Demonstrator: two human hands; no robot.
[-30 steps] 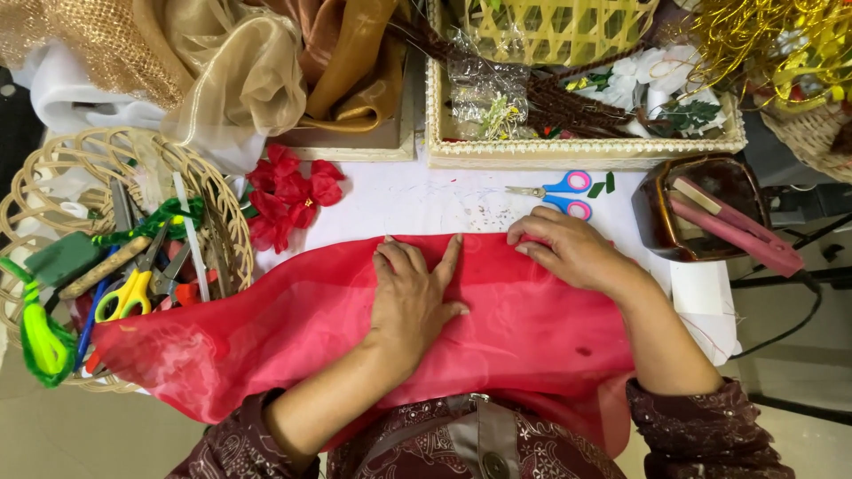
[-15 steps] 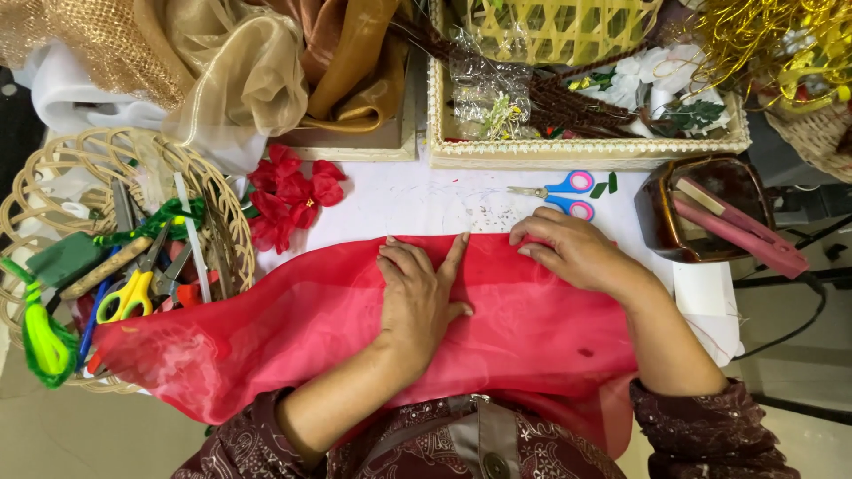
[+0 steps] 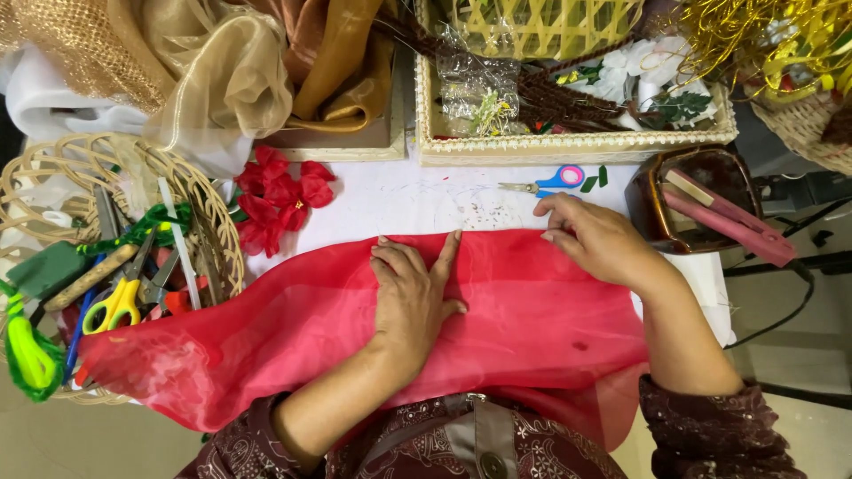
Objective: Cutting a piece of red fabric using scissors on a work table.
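Left hand (image 3: 415, 297) lying flat, fingers spread wide, pressing red sheer fabric (image 3: 293, 333) onto white worktop (image 3: 417, 200); right hand (image 3: 596, 239) resting open on fabric's top edge, gripping nothing; we're judging even, outward pressure best for smoothing; small scissors (image 3: 550, 182) lying near.

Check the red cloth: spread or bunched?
Spread: the red cloth lies flat across the table, both hands pressing on it; its left end drapes over the basket.
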